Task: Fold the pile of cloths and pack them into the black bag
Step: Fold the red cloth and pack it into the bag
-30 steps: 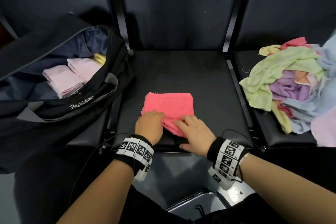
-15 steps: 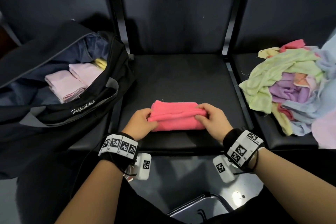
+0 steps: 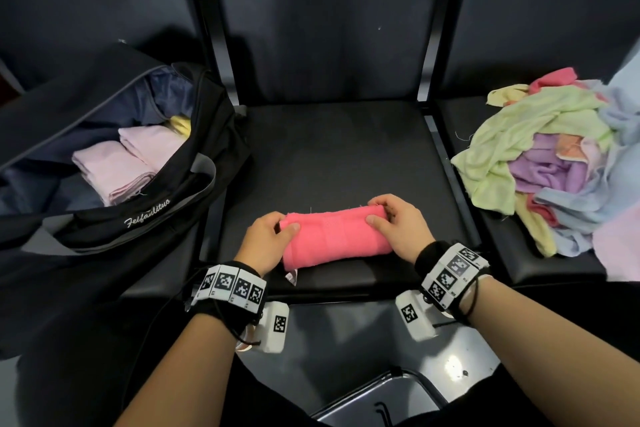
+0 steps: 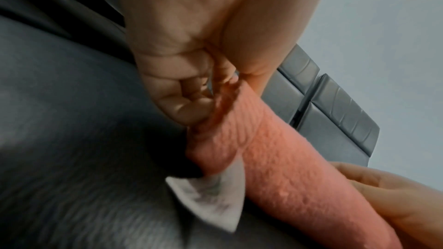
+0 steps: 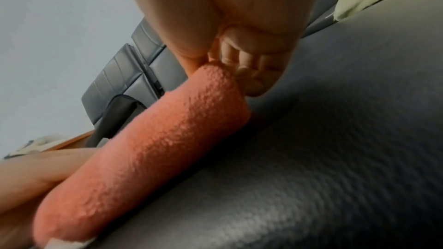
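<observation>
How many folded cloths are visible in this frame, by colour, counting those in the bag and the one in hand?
Pale pink, in the black bag: 2
Yellow, partly hidden behind them: 1
Bright pink cloth, gripped by the left hand and right hand: 1
Total: 4; the unfolded pile is not counted.

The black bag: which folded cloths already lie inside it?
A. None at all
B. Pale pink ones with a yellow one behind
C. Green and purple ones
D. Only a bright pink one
B: inside the open black bag lie two folded pale pink cloths with a yellow cloth behind them.
</observation>
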A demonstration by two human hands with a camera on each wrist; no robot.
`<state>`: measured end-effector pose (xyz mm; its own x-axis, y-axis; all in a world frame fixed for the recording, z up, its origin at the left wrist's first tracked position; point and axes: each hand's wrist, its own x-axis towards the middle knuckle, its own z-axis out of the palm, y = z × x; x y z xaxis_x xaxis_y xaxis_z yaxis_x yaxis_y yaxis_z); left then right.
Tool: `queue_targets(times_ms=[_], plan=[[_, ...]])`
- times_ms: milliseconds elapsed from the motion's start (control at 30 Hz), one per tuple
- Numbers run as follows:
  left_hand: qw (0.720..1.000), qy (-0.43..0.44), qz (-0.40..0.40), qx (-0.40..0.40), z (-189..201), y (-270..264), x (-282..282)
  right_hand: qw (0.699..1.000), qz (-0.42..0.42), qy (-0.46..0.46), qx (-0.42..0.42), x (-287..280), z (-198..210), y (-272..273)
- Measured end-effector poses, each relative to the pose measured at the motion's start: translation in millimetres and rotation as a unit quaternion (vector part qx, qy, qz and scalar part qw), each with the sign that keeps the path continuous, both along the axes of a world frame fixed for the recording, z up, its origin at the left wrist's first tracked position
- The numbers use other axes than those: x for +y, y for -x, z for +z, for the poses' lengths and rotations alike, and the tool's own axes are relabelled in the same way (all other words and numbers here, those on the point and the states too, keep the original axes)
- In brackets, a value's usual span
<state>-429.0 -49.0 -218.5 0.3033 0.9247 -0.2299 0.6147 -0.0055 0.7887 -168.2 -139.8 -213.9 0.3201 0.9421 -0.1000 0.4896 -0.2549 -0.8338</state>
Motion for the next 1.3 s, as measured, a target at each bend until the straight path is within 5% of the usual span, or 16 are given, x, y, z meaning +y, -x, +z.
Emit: queue_targets(times_ms=[433, 700, 800, 933, 1067, 1300], plan=[[0.995, 0.002, 0.097, 0.033, -8.7, -7.1, -2.4, 0.978, 0.054, 0.161, -0.124, 14.0, -4.2, -3.4], [0.994, 0.028, 0.101, 0.019, 0.3, -2.7, -6.8, 0.981, 0.089, 0.146, -0.091, 9.6, 3.9, -5.5], [0.993, -0.036, 0.094, 0.063, 6.3, -1.0, -8.6, 0.986, 0.123, 0.101, -0.059, 4.3, 17.5, -3.3], [0.993, -0.111, -0.029, -0.015, 36.3, -11.6, -13.6, 0.977, 0.193, 0.032, -0.083, 4.1, 55.8, 3.7], [0.978, -0.039, -0.205, -0.027, 70.6, -28.4, -20.9, 0.953, 0.276, -0.008, -0.126, 11.0, 98.2, 21.6], [0.976, 0.023, -0.207, -0.057, 89.8, -29.2, -29.0, 0.928, 0.285, -0.036, -0.239, 20.9, 139.1, 42.0]])
